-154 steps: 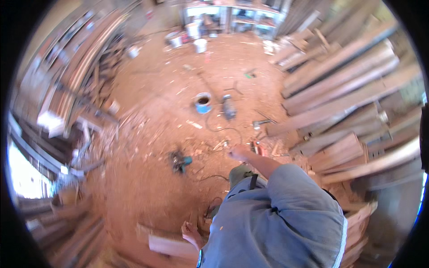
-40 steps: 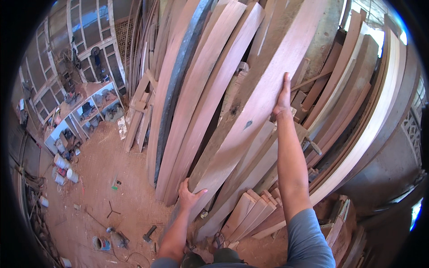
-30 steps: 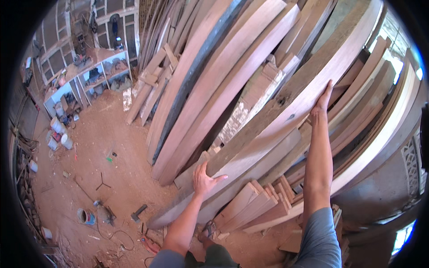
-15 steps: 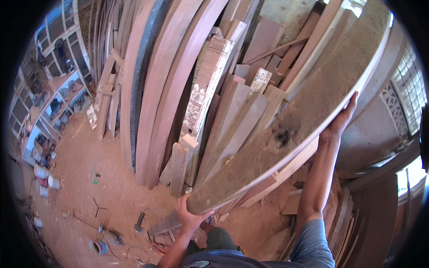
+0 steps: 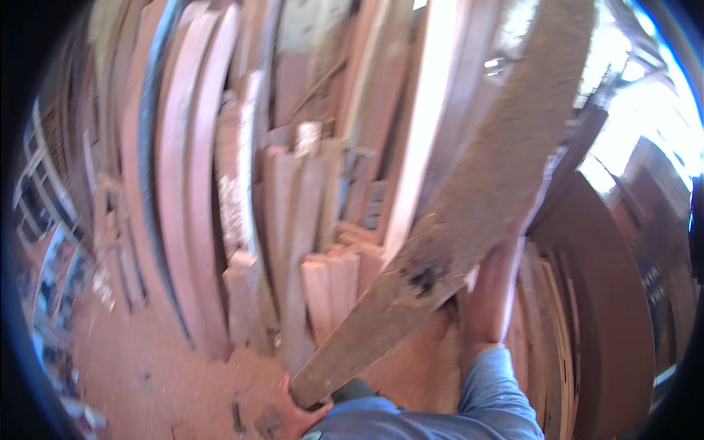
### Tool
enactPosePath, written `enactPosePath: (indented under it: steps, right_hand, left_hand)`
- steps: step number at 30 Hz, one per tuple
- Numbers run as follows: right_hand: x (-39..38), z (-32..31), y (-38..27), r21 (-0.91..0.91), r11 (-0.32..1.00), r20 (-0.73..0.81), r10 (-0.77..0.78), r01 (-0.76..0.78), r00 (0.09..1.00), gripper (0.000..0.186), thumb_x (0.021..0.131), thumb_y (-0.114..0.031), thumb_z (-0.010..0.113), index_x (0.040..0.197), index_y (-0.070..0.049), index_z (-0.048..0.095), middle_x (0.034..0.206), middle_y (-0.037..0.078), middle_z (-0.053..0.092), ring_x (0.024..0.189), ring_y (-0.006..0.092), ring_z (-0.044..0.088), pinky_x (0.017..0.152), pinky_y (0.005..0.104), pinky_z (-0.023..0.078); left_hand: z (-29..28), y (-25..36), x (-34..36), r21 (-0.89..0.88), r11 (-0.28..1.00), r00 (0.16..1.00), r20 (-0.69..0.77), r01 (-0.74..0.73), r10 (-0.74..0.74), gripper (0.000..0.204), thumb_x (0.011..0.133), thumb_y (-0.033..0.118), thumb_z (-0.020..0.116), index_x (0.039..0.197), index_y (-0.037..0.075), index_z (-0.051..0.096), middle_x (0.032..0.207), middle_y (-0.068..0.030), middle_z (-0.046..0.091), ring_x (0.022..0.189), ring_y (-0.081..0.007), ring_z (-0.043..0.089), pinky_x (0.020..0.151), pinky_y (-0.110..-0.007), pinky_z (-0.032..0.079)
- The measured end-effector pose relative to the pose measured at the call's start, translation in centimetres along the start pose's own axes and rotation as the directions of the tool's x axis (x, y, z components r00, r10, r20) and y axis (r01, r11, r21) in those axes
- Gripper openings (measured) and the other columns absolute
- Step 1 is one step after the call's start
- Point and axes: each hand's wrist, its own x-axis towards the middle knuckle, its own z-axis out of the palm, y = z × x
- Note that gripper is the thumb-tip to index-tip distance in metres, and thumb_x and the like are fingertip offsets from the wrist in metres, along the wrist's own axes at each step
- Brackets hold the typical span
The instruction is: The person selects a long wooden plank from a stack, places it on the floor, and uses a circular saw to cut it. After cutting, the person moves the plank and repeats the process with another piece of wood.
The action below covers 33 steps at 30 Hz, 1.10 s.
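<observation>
Status: piece in hand, not set down. The long weathered brown wooden plank [image 5: 484,191] lies diagonally, its lower end just beyond the blue cloth shirt [image 5: 433,422], its upper end toward the upper right. It bears a dark knot [image 5: 423,279] at mid-length. The bare left hand [image 5: 293,418] is clamped around the plank's lower end, thumb at one corner, fingers at the other. The bare right forearm [image 5: 488,304] passes behind the plank; the right hand is hidden there, and its hold cannot be told.

Judged done: lifting, since the lower end appears clear of the reddish dusty floor [image 5: 117,352]. Judged outstanding: setting down. Tall pinkish wooden boards [image 5: 176,154] lean along the floor's far edge, short pale wooden offcuts [image 5: 330,286] standing beside them. Blur obscures finer condition.
</observation>
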Motion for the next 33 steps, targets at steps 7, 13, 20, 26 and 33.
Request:
enactPosePath:
  steps: [7, 13, 20, 26, 33]
  right_hand:
    - [-8.9, -8.0, -10.9, 0.149, 0.981, 0.031, 0.121, -0.124, 0.992, 0.078, 0.102, -0.071, 0.047, 0.149, -0.009, 0.053, 0.136, 0.014, 0.064, 0.12, 0.0284, 0.065, 0.1, 0.0466, 0.055]
    - [-15.8, -16.7, -21.4, 0.187, 0.981, 0.092, 0.041, -0.057, 0.995, 0.076, 0.103, -0.07, 0.046, 0.151, -0.011, 0.051, 0.141, 0.013, 0.062, 0.123, 0.0278, 0.065, 0.102, 0.0467, 0.056]
    - [-25.5, -27.6, -29.5, 0.11, 0.987, -0.151, -0.102, 0.119, 0.983, 0.077, 0.101, -0.071, 0.05, 0.152, -0.013, 0.051, 0.145, 0.011, 0.061, 0.129, 0.0292, 0.061, 0.108, 0.0484, 0.052]
    - [-32.8, -37.4, -36.9, -0.095, 0.954, -0.494, -0.293, 0.285, 0.818, 0.073, 0.105, -0.063, 0.05, 0.156, -0.011, 0.044, 0.147, 0.012, 0.056, 0.13, 0.0268, 0.058, 0.11, 0.0475, 0.05]
    - [-41.1, -50.1, -47.4, -0.81, 0.501, -0.335, -0.823, 0.307, 0.458, 0.076, 0.105, -0.061, 0.051, 0.157, -0.007, 0.039, 0.144, 0.019, 0.055, 0.131, 0.0302, 0.057, 0.109, 0.0481, 0.051]
  left_hand:
    - [-0.3, -0.3, -7.8, -0.07, 0.989, 0.987, 0.093, -0.126, 0.133, 0.119, 0.051, 0.05, 0.102, 0.146, 0.001, 0.049, 0.14, -0.0216, 0.056, 0.127, -0.0386, 0.056, 0.108, -0.05, 0.045]
    - [2.4, 3.8, -10.0, -0.091, 0.976, 0.926, 0.308, -0.198, 0.216, 0.118, 0.05, 0.051, 0.102, 0.145, 0.001, 0.051, 0.138, -0.0212, 0.057, 0.125, -0.0389, 0.057, 0.107, -0.051, 0.045]
    - [4.8, 6.3, -16.1, -0.078, 0.963, 0.84, 0.476, -0.257, 0.263, 0.117, 0.049, 0.051, 0.102, 0.143, 0.001, 0.053, 0.136, -0.0206, 0.059, 0.124, -0.0392, 0.058, 0.107, -0.051, 0.046]
    - [6.8, 5.2, -26.2, -0.042, 0.937, 0.785, 0.534, -0.347, 0.315, 0.117, 0.047, 0.052, 0.102, 0.141, 0.001, 0.054, 0.134, -0.0202, 0.06, 0.123, -0.0395, 0.059, 0.106, -0.051, 0.046]
    - [9.4, 14.3, -35.6, -0.003, 0.823, 0.719, 0.486, -0.568, 0.497, 0.108, 0.049, 0.061, 0.097, 0.135, 0.006, 0.061, 0.12, -0.0168, 0.066, 0.112, -0.0383, 0.064, 0.098, -0.049, 0.051]
